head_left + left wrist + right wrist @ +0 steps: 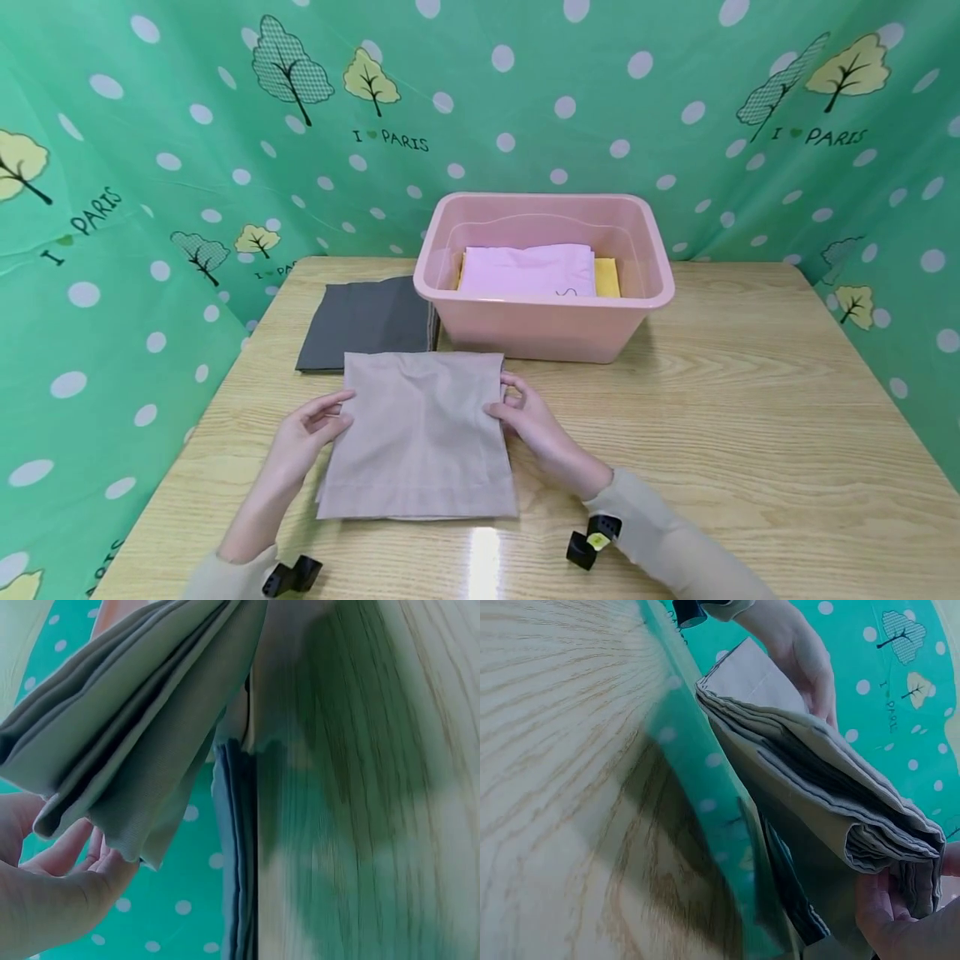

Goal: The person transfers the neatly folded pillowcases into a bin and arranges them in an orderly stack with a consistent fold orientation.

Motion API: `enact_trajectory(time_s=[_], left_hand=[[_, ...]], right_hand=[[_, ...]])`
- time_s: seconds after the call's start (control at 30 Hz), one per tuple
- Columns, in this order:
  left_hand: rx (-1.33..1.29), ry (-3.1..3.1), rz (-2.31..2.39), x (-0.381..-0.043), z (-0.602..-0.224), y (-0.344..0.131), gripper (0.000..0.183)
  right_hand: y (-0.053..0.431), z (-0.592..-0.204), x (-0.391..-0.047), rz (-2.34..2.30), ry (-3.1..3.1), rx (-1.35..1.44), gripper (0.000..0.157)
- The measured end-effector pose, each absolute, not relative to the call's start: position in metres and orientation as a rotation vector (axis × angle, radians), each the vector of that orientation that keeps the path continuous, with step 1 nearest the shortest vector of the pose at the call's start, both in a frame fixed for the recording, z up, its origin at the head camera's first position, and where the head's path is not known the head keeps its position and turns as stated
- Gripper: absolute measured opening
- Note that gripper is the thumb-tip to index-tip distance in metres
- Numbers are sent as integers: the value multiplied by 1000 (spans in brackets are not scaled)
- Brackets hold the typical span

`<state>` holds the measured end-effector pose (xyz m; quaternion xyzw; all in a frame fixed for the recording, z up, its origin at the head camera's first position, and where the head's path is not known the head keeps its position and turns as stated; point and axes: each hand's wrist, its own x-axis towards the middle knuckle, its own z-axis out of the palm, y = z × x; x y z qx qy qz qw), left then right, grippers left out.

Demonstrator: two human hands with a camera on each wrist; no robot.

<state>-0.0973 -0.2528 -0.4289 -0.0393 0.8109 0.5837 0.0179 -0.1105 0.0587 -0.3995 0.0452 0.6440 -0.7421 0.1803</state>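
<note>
A folded taupe cloth (pixel 422 442) is held at its two sides, its near part above the wooden table. My left hand (pixel 294 443) pinches its left edge between thumb and fingers. On the opposite edge, my right hand (pixel 538 423) grips with the thumb on top and fingers behind. Both wrist views show stacked layers along the cloth's sides; the left hand (pixel 67 892) appears low at the left, and the right hand (pixel 911 926) at the lower right. Behind the taupe cloth lies a folded dark grey cloth (pixel 367 321), partly covered by it.
A pink plastic bin (pixel 540 331) stands at the back middle of the table (pixel 720 433). Inside it are a folded light pink cloth (pixel 525 271) and a yellow cloth (pixel 607 277). A green dotted curtain (pixel 495 100) hangs behind and at both sides.
</note>
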Motion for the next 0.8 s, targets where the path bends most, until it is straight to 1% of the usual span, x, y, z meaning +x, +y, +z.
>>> enact_trajectory(time_s=[0.2, 0.27, 0.47, 0.57, 0.7, 0.8], left_hand=[[-46, 2458, 1891, -111, -462, -258, 42], [10, 2415, 1960, -113, -467, -256, 41], [-29, 2446, 1922, -117, -468, -242, 40], [-1, 2420, 1938, -109, -446, -227, 39], [-85, 2365, 1930, -96, -401, -201, 40], [-154, 2333, 1902, -93, -383, -189, 41]], right_hand=[[69, -397, -110, -2116, 1802, 151, 57], [73, -396, -110, -2117, 1798, 157, 56], [85, -393, -109, -2130, 1783, 121, 55], [91, -392, -108, -2120, 1794, 110, 54], [98, -389, -106, -2106, 1808, 115, 53], [104, -387, -106, -2101, 1818, 114, 53]])
